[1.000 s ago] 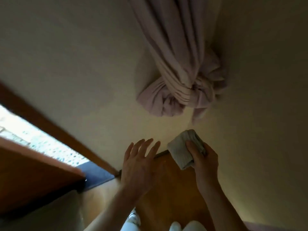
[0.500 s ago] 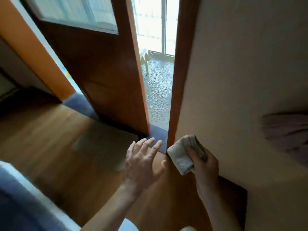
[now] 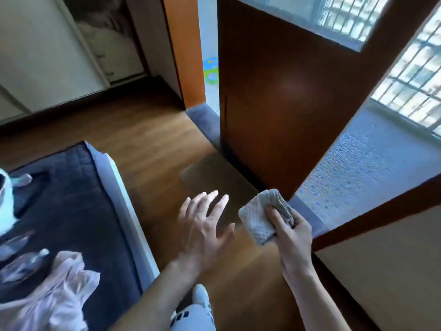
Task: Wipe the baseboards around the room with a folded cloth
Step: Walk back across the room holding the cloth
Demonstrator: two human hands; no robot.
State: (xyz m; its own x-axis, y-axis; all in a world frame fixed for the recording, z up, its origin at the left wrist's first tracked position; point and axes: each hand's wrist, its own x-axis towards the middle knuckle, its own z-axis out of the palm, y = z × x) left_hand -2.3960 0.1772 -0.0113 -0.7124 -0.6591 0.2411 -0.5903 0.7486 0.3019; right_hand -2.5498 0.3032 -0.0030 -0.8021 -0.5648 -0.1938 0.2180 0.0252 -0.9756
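My right hand (image 3: 290,235) grips a folded grey-white cloth (image 3: 259,218) and holds it in the air above the wooden floor, just left of the door threshold. My left hand (image 3: 205,223) hovers beside it with fingers spread and holds nothing. A dark baseboard (image 3: 343,283) runs along the foot of the cream wall at the lower right. Another dark baseboard (image 3: 78,99) lines the far wall at the upper left. Neither hand touches a baseboard.
An open dark wooden door (image 3: 274,99) stands ahead, with a pebbled balcony floor (image 3: 372,158) and barred window beyond. A bed with a dark quilt (image 3: 64,211) and clear plastic bags (image 3: 55,290) fills the left. A brown mat (image 3: 214,177) lies by the door.
The view has swung left, from the wall and knotted curtain to the door, floor and bed. Both hands keep the same pose, the right still holding the cloth.
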